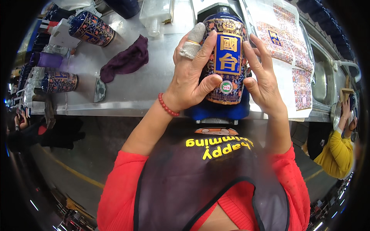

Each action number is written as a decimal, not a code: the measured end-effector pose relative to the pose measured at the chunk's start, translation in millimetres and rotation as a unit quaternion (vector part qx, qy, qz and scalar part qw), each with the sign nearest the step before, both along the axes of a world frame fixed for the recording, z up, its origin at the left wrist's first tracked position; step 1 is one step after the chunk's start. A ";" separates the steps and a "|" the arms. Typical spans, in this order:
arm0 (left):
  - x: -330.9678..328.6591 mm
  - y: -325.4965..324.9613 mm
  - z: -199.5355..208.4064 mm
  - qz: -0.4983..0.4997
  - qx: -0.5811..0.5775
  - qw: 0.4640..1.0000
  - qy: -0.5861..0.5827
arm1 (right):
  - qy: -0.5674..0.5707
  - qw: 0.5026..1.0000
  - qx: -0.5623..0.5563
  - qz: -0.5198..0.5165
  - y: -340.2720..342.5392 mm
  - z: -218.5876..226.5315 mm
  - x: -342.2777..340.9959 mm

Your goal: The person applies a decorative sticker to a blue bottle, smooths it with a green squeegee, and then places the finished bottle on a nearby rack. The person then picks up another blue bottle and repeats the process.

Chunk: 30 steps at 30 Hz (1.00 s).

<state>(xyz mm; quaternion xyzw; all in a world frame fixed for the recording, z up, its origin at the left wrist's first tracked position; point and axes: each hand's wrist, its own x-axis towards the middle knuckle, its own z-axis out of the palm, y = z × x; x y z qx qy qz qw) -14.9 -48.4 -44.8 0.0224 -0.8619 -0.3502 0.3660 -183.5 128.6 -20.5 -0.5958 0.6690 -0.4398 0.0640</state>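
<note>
A dark blue bottle (230, 87) with floral decoration and a blue-and-gold front panel lies face up, its neck pointing away from me. My left hand (185, 79) grips its left side, with thumb and fingertips against the decorated surface. One finger of that hand wears a grey fabric cover (190, 49) held by a band. On the opposite side, my right hand (266, 82) presses fingers and thumb along the bottle's edge. Beneath the bottle shows a blue support (227, 111) at the table's front edge; most of it is hidden.
Left on the metal table (127, 94) are a crumpled purple cloth (125, 59), two more decorated bottles (92, 29) and a clear container (156, 13). Patterned decal sheets (275, 42) lie right, before a sink (319, 77). A person in yellow (339, 152) works far right.
</note>
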 end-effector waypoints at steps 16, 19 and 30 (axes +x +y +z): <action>1.4 -11.2 1.4 0.006 -0.049 0.998 -0.027 | -0.012 1.000 0.022 0.019 -1.3 -0.1 -2.0; -0.1 -11.8 2.1 0.005 -0.048 0.999 -0.023 | -0.008 1.000 0.015 0.020 -3.3 0.0 -1.8; 3.4 -14.4 3.3 -0.005 -0.032 0.998 -0.047 | 0.014 0.999 0.044 0.027 -0.1 4.0 -6.5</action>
